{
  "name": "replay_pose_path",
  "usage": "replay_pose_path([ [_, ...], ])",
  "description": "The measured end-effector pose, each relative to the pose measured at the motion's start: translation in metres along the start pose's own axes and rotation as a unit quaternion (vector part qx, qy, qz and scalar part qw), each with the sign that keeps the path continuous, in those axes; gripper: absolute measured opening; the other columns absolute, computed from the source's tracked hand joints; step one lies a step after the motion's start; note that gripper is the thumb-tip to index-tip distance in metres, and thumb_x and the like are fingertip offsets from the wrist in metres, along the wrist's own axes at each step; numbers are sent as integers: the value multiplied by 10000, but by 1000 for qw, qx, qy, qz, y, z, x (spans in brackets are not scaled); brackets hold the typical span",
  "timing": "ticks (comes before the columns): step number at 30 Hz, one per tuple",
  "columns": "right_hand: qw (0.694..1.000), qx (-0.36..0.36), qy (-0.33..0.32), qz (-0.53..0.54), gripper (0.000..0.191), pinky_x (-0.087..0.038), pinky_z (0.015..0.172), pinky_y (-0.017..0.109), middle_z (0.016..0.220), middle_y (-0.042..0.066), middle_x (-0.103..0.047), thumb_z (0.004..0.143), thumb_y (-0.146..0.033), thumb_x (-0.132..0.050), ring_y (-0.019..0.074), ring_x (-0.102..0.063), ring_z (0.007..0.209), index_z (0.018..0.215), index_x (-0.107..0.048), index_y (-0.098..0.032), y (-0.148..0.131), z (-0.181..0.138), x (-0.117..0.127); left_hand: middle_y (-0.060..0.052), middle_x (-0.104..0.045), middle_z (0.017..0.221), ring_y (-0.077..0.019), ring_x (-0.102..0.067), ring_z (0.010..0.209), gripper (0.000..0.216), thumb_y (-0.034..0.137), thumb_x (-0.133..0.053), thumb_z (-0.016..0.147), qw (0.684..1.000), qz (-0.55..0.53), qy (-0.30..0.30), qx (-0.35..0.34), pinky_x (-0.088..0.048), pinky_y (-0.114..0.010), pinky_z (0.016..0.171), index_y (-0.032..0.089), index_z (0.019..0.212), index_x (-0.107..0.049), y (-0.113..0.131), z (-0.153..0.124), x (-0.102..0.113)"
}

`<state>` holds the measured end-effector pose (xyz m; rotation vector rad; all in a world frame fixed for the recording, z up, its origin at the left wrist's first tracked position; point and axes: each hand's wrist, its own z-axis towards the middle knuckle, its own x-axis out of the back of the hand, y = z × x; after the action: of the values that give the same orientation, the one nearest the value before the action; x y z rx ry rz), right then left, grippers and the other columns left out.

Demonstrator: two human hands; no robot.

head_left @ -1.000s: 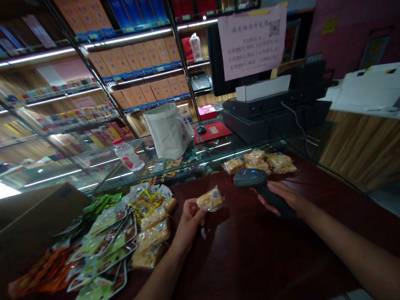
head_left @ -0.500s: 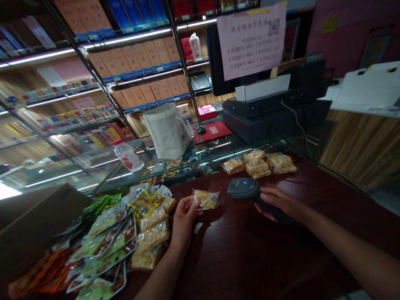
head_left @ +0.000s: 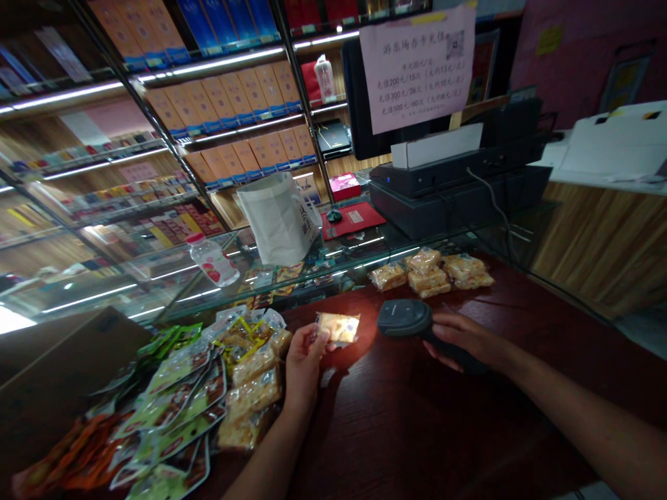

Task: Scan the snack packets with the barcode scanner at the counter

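Pinched between the fingers of my left hand [head_left: 305, 361] is a small clear-wrapped snack packet [head_left: 340, 326], pale yellow, held just above the dark red tabletop [head_left: 365, 430]. Bright light from the scanner falls on it. My right hand [head_left: 458, 340] is wrapped round the handle of a dark grey barcode scanner [head_left: 404, 318], whose head points left at the packet across a short gap. Beside my left wrist lie more wrapped snack packets [head_left: 253, 394] in a row. Another group of the same packets [head_left: 427, 271] sits beyond the scanner, some stacked.
Green-and-white snack pouches [head_left: 177, 410], orange packets [head_left: 73, 451] and a cardboard box [head_left: 67, 361] fill the left side. Behind, a glass counter holds a bottle [head_left: 212, 260], a white bag [head_left: 278, 219] and a red folder [head_left: 354, 221]. A cash drawer [head_left: 453, 201] stands back right.
The scanner's light has come on and now brightens the packet and the table around it. The blue lamp on top of the scanner is out. Both hands have hardly moved.
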<state>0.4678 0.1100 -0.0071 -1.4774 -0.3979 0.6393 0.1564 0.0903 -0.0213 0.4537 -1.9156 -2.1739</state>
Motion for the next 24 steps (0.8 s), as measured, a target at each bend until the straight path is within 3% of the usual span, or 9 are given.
replay_pose_path([
  [8, 999, -5, 12, 34, 391, -343, 329, 184, 664, 38, -650, 855, -515, -659, 90, -525, 391, 788, -668, -129, 2, -1, 3, -26, -717, 905, -166, -689, 783, 477, 438, -835, 641, 1000, -12, 1, 12, -569, -288, 723, 177, 977, -618, 0, 1, -1],
  [14, 987, 41, 97, 124, 419, -330, 327, 204, 707, 21, -636, 908, -548, -540, 86, -460, 380, 1013, -654, -158, -2, 1, 20, -50, -734, 907, -149, -701, 741, 475, 416, -846, 650, 999, -21, -12, 44, -579, -258, 693, 148, 980, -634, -4, 3, -9],
  [19, 973, 63, 134, 180, 418, -338, 334, 218, 685, -2, -600, 871, -584, -553, 90, -419, 374, 950, -639, -183, -5, 5, 40, -44, -709, 771, -112, -695, 657, 278, 234, -818, 742, 979, -115, -46, 164, -589, -224, 664, 134, 883, -601, -6, 14, -51],
  [24, 968, 67, 149, 191, 381, -304, 319, 215, 665, -1, -614, 861, -561, -572, 90, -406, 359, 914, -634, -189, -5, 8, 38, -121, -708, 746, -188, -724, 668, 243, 138, -816, 729, 960, -137, -87, 226, -611, -282, 642, 102, 805, -588, -16, 28, -113],
])
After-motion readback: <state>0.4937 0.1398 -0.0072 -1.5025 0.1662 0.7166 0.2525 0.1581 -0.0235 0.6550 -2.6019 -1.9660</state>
